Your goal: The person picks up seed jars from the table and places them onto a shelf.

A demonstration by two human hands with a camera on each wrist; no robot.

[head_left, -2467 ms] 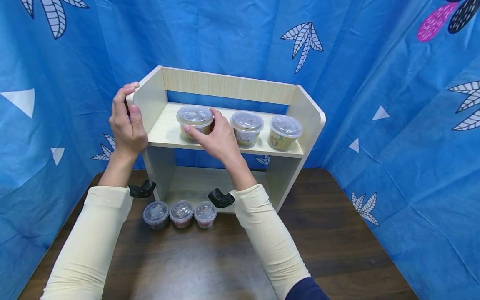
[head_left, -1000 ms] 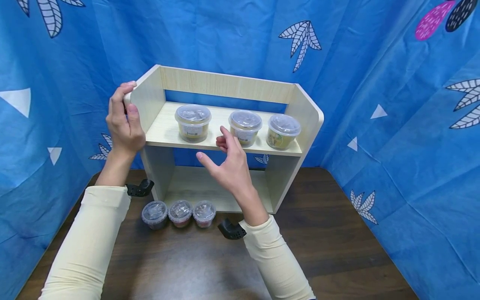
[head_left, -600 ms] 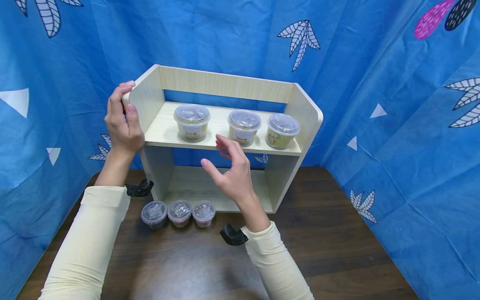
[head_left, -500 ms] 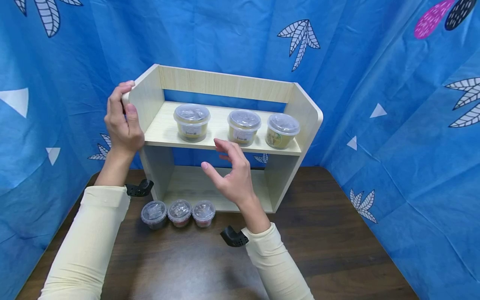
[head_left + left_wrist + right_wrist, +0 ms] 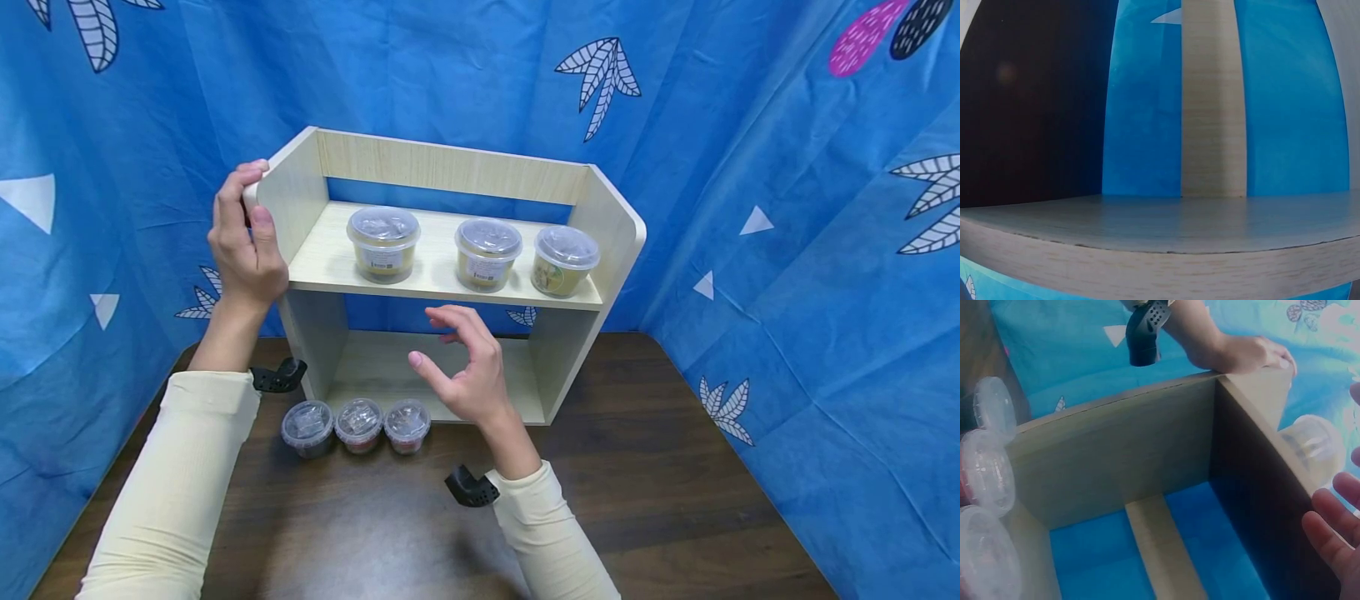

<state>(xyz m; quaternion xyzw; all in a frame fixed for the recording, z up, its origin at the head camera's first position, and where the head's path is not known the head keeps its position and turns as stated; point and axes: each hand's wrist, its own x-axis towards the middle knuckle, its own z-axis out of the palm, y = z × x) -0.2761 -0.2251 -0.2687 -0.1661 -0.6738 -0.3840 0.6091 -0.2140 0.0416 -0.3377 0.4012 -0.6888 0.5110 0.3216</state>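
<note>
The head view is bright, with whitish glare on the dark brown wooden table (image 5: 367, 537) and glints on the clear round plastic lids (image 5: 491, 237); the pale wood-grain shelf (image 5: 450, 167) is dimmer in its lower compartment. The left wrist view is murky, straight edges bowed; the right is hazy, the blue patterned cloth (image 5: 1335, 337) washed out at upper right.

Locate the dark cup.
Head view, lower left: the dark cup stands on the table, leftmost of three, beside the middle cup, in front of the shelf unit.
</note>
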